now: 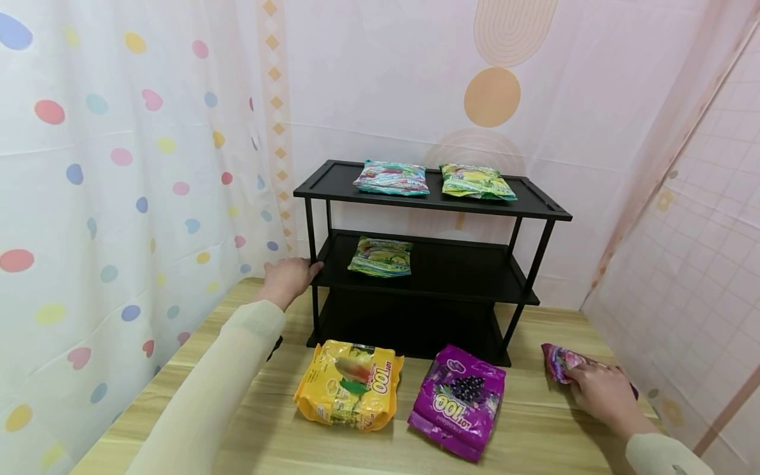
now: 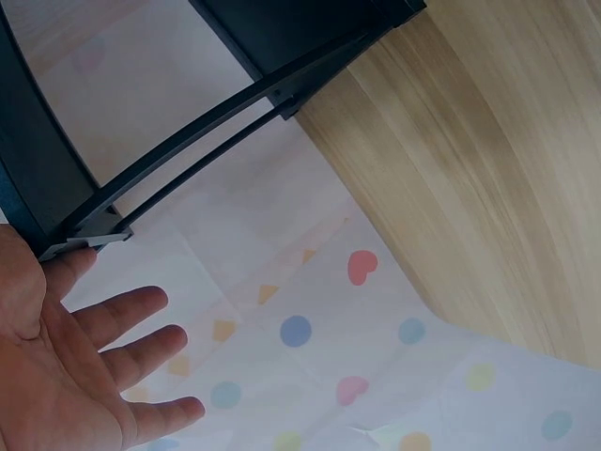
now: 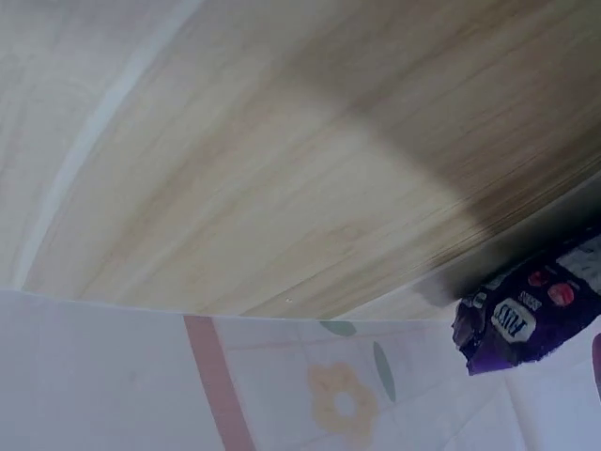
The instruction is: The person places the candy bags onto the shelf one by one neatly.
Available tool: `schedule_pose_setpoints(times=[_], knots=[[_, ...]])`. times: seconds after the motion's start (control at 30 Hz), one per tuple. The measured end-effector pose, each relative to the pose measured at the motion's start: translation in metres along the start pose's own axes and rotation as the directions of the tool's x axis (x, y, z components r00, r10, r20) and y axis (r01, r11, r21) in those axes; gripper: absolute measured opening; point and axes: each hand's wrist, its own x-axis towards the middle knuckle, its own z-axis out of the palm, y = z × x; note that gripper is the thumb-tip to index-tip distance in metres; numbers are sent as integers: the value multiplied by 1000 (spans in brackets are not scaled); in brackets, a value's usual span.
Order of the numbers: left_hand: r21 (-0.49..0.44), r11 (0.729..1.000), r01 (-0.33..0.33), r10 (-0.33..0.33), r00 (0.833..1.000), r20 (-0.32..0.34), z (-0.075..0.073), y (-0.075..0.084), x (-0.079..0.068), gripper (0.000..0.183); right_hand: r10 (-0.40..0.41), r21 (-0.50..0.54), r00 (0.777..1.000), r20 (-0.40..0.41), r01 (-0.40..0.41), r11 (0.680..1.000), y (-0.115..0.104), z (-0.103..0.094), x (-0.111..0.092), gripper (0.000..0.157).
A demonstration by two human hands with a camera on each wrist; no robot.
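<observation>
My left hand (image 1: 289, 280) rests at the left end of the middle tier of a black three-tier shelf (image 1: 463, 267), thumb over its edge. In the left wrist view its fingers (image 2: 141, 362) are spread and fairly straight, the index finger touching the shelf's corner. Far right, my right hand (image 1: 602, 392) grips a dark purple and pink candy bag (image 1: 558, 363) low over the table; the right wrist view shows only the end of this bag (image 3: 526, 315). Before the shelf lie a yellow mango candy bag (image 1: 350, 386) and a purple blackcurrant candy bag (image 1: 458, 402).
On the top tier lie a teal and red bag (image 1: 392, 178) and a yellow-green bag (image 1: 477, 181). A green bag (image 1: 381, 256) lies left of centre on the middle tier. The wooden table (image 1: 534, 435) meets a dotted curtain (image 1: 148, 198) at left and a checked one (image 1: 700, 264) at right.
</observation>
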Motion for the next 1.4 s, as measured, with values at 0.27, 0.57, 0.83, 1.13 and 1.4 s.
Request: schedule_pose_setpoints(times=[0.27, 0.57, 0.83, 1.13, 1.4], knots=[[10, 1000, -8, 8, 1000, -1, -1, 0, -1, 51, 46, 48, 998, 48, -48, 998, 1, -5, -1, 11], [5, 1000, -16, 16, 1000, 4, -2, -1, -2, 48, 513, 207, 854, 90, -520, 829, 27, -35, 16, 41], [-5, 1000, -11, 11, 1000, 11, -2, -2, -2, 49, 696, 176, 658, 287, -750, 637, 39, -47, 22, 60], [0, 1000, -17, 17, 1000, 9, -1, -2, 0, 50, 682, 52, 547, 485, -797, 602, 22, -30, 31, 113], [1, 1000, -12, 12, 1000, 4, 1, -3, 0, 49, 696, 18, 530, 484, -801, 598, -1, -18, 39, 93]])
